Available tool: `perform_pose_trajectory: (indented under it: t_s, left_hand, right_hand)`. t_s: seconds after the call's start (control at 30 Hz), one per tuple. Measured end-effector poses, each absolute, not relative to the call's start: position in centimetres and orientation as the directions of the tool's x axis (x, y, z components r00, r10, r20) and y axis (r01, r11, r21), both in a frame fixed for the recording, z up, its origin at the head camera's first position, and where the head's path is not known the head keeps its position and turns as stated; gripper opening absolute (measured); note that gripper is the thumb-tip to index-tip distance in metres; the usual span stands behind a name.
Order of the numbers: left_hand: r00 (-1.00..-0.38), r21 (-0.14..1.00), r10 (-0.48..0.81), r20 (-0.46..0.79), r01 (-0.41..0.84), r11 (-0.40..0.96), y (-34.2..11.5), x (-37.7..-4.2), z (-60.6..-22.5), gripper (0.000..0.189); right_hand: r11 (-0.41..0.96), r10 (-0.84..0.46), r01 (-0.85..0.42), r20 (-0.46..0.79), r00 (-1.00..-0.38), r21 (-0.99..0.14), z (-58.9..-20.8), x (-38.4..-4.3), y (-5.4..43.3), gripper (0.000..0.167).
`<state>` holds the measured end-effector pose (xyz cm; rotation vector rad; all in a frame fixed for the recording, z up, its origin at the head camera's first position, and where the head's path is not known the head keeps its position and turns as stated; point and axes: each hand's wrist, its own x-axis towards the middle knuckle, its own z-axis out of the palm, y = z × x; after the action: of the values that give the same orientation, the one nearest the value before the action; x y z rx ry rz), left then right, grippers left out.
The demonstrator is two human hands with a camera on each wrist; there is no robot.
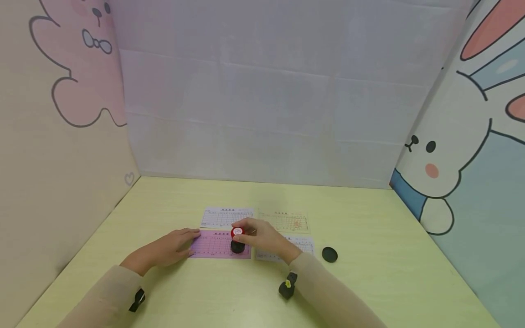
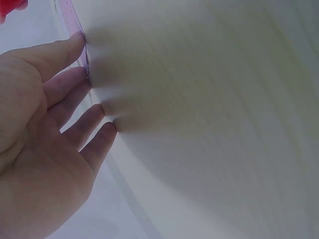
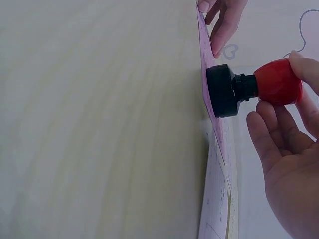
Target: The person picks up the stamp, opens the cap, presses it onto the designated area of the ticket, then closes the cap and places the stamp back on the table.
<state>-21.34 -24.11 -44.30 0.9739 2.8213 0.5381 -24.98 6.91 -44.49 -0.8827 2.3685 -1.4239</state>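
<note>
A stamp (image 1: 237, 247) with a red knob and a round black base stands on a pink printed form (image 1: 211, 246), near that sheet's right end. My right hand (image 1: 264, 236) pinches the red knob between thumb and fingers. In the right wrist view the black base of the stamp (image 3: 223, 91) meets the pink paper; its underside is hidden. At the sheet's left edge my left hand (image 1: 170, 248) rests, with the fingertips touching the paper and the table. The left wrist view shows the fingers of the left hand (image 2: 55, 114) extended, holding nothing.
Behind the pink form lies a white form (image 1: 219, 217), and beside that a pale yellow form (image 1: 287, 222). Another white form (image 1: 268, 256) sits partly under the right forearm. A round black cap (image 1: 330, 254) lies to the right. Walls enclose the table's back and sides.
</note>
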Motion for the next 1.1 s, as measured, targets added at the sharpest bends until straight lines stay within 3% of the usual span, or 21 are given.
perform_pose_trajectory:
  t_s: [0.73,1.1]
  left_hand:
    - [-0.804,0.367,0.595,-0.019,0.547,0.752,-24.1,-21.6,-44.5,0.051]
    - [-0.808,0.374,0.589,-0.025,0.539,0.755,-24.1,-21.5,-44.3,0.051]
  right_hand:
    - [0.348,-0.621,-0.352,0.067,-0.781,-0.869,-44.5,-24.9,7.2,0.039]
    - [0.409,-0.635,-0.420,0.078,-0.768,-0.810,-43.4,-24.6,6.8,0.034]
